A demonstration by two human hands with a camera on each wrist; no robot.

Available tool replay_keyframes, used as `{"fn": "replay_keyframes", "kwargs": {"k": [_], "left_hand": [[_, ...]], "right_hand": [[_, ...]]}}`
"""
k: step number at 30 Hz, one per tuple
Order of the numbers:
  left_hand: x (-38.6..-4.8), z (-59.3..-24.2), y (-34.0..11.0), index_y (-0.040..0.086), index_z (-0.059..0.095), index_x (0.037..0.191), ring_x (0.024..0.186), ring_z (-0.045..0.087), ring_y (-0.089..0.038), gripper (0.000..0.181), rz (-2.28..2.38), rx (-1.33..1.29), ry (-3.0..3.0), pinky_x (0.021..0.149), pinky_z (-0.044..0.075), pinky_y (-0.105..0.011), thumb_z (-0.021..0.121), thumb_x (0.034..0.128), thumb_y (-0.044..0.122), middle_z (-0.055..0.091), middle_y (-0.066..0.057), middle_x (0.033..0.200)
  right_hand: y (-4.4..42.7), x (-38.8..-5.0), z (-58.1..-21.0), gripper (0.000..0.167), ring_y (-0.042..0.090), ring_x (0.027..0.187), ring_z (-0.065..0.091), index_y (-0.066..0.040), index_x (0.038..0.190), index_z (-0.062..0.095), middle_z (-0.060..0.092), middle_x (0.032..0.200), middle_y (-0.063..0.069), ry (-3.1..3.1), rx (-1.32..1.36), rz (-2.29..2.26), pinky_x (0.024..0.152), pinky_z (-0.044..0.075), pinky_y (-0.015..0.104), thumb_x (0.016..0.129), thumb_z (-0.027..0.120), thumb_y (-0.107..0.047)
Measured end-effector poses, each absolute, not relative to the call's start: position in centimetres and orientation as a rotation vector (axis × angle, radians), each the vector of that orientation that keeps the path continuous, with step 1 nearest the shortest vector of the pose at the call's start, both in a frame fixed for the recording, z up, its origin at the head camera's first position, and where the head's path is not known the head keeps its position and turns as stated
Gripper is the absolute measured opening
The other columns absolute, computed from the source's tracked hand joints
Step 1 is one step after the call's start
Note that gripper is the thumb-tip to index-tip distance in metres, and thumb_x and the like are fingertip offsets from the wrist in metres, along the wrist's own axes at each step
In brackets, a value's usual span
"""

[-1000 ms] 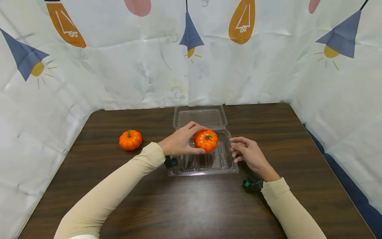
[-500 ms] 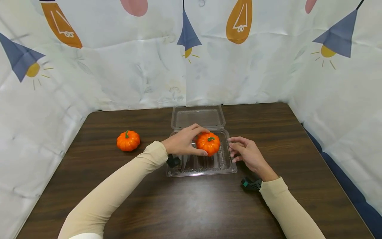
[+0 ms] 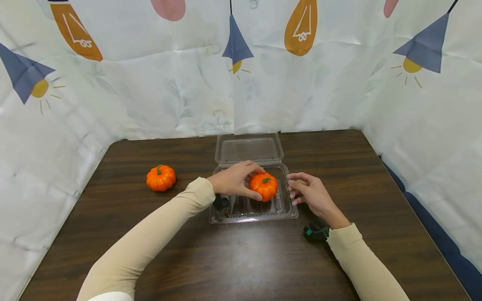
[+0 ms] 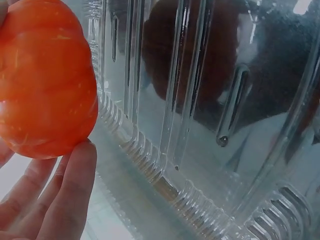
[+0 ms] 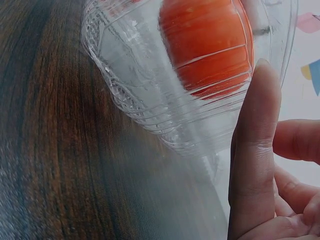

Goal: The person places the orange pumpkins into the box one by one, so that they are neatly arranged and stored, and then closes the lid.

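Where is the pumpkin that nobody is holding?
In the head view, that orange pumpkin sits on the brown table, toward the left side, left of the clear container and near the left sleeve's cuff.

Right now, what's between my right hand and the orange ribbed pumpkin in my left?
A clear plastic container's wall; the right wrist view shows the pumpkin through it.

Head view: high, well back, facing forward and down over the table point(image 3: 241, 259)
Left wrist view: close beside the held pumpkin point(image 3: 265, 188), facing the clear container point(image 3: 256, 218)
Right wrist view: just outside, rolled sideways, facing its wall
Both wrist views share: held pumpkin, clear container
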State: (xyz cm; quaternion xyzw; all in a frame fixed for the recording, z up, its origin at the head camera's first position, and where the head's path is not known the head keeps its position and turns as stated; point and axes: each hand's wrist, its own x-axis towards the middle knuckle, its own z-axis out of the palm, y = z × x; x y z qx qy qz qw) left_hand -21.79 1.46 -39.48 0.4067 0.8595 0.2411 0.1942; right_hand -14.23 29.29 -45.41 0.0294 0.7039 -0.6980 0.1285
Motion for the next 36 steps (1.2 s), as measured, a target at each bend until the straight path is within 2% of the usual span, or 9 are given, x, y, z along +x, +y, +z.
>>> {"fn": "replay_keyframes", "kwargs": {"k": [15,22,36], "left_hand": [[-22.3,-40.1,2.7,0.016,0.055,0.144,0.119,0.060,-0.022,0.077,0.633,1.173,2.381,0.103,0.057,-0.035,0.086,0.0816,0.048,0.054,-0.006,0.145],[-22.3,-40.7,3.1,0.014,0.056,0.141,0.116,0.060,-0.021,0.074,0.640,1.176,2.372,0.103,0.056,-0.036,0.089,0.0807,0.042,0.058,-0.006,0.135],[-22.4,-41.1,3.0,0.012,0.050,0.148,0.132,0.062,-0.027,0.083,0.743,1.126,2.315,0.111,0.055,-0.038,0.090,0.0805,0.037,0.053,-0.007,0.148]], "right_hand": [[29.3,-14.2,-45.2,0.043,0.010,0.069,0.063,0.005,0.141,0.052,0.067,0.087,-0.003,2.064,0.092,-2.012,0.061,0.063,0.026,0.106,0.060,-0.019],[29.2,-14.3,-45.3,0.042,0.010,0.068,0.063,0.005,0.140,0.053,0.067,0.086,-0.003,2.062,0.098,-2.016,0.060,0.063,0.026,0.105,0.061,-0.018],[29.3,-14.2,-45.2,0.043,0.011,0.069,0.063,0.004,0.140,0.053,0.067,0.087,-0.002,2.087,0.097,-1.989,0.061,0.063,0.026,0.106,0.060,-0.019]]}}
